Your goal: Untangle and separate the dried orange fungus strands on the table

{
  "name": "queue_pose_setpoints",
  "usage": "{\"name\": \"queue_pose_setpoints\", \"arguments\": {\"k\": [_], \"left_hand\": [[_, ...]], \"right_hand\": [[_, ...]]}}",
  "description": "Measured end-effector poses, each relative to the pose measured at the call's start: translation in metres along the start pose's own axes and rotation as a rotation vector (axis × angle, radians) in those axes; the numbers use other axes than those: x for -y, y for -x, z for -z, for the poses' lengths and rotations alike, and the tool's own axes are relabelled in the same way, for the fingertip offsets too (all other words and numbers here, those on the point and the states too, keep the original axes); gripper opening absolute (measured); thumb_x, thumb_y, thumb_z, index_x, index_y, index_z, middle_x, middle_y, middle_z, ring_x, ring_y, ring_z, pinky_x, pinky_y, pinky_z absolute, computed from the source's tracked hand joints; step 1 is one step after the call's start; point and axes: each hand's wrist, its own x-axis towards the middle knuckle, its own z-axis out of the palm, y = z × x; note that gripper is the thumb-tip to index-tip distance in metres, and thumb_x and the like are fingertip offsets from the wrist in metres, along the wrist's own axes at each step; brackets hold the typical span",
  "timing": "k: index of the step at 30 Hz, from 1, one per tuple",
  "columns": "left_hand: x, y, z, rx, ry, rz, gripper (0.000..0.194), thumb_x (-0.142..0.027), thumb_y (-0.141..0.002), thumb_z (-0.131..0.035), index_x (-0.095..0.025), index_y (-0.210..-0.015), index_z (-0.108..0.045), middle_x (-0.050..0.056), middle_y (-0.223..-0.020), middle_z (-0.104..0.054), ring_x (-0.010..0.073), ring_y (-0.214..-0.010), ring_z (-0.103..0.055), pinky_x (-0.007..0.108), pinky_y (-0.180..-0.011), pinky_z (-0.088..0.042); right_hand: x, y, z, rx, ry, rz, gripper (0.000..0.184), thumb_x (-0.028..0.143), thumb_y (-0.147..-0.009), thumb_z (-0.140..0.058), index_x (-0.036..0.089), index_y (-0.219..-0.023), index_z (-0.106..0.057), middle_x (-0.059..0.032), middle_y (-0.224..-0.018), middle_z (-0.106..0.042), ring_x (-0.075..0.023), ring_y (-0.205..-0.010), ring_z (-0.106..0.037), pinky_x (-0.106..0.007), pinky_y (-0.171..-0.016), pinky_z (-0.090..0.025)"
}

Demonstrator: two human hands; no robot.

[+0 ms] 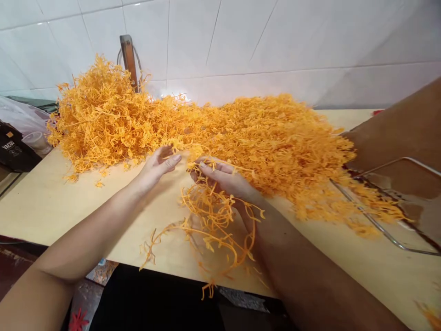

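A bunch of thin, curly orange sprigs [213, 220] hangs from my right hand [225, 177], whose thumb and fingers are closed around the stems. The sprigs spread down over the table's front edge. To the left of it, my left hand [158, 166] has its thumb and fingers apart, beside the upper tips of the orange strands; nothing is clearly gripped, and some of its fingertips are hidden. Just behind both hands lies a long heap of the same orange sprigs [275, 142], rising into a taller pile [103, 115] at the left.
A pale table [44, 197] runs along a white tiled wall [220, 37]. A wire frame [382, 230] and brown cardboard [403, 124] stand at right. An upright brown-and-metal piece [128, 57] rises behind the pile. At left are a black box [15, 149] and a clear cup [36, 141].
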Motion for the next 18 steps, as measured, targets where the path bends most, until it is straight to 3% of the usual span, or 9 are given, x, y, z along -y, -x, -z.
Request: {"name": "queue_pose_setpoints", "arguments": {"k": [4, 8, 13, 18], "left_hand": [[0.003, 0.004, -0.008, 0.142, 0.105, 0.068, 0.047, -0.039, -0.069, -0.064, -0.019, -0.110, -0.052, 0.011, -0.117, -0.058, 0.0185, -0.106, -0.055, 0.033, -0.086, -0.044], [0.004, 0.003, -0.009, 0.106, 0.152, 0.043, 0.040, -0.039, -0.066, -0.068, -0.018, -0.098, -0.057, 0.007, -0.101, -0.065, 0.0154, -0.095, -0.059, 0.031, -0.083, -0.044], [0.004, 0.001, -0.008, 0.036, 0.187, 0.027, 0.039, -0.035, -0.065, -0.069, -0.016, -0.094, -0.052, 0.008, -0.102, -0.063, 0.0144, -0.090, -0.060, 0.031, -0.082, -0.044], [0.011, 0.002, -0.014, 0.046, 0.040, -0.087, 0.058, -0.029, -0.064, -0.070, -0.024, -0.114, -0.040, 0.008, -0.117, -0.054, 0.0130, -0.092, -0.058, 0.032, -0.080, -0.046]], "right_hand": [[0.001, 0.003, -0.001, 0.098, 0.030, 0.007, 0.037, 0.055, -0.065, -0.060, 0.020, -0.078, -0.056, -0.0007, -0.063, -0.053, -0.0103, -0.052, -0.046, -0.025, -0.046, -0.036], [-0.001, 0.002, -0.002, 0.138, 0.077, 0.018, 0.043, 0.062, -0.062, -0.059, 0.020, -0.071, -0.055, 0.0006, -0.059, -0.048, -0.0085, -0.049, -0.041, -0.024, -0.046, -0.035], [-0.008, 0.001, -0.007, 0.131, 0.121, -0.007, 0.045, 0.064, -0.063, -0.057, 0.020, -0.068, -0.052, 0.0014, -0.058, -0.046, -0.0079, -0.048, -0.039, -0.024, -0.046, -0.035], [-0.015, -0.001, -0.006, 0.050, 0.150, -0.019, 0.042, 0.061, -0.072, -0.050, 0.020, -0.079, -0.057, -0.0019, -0.067, -0.057, -0.0120, -0.057, -0.051, -0.025, -0.052, -0.041]]}}
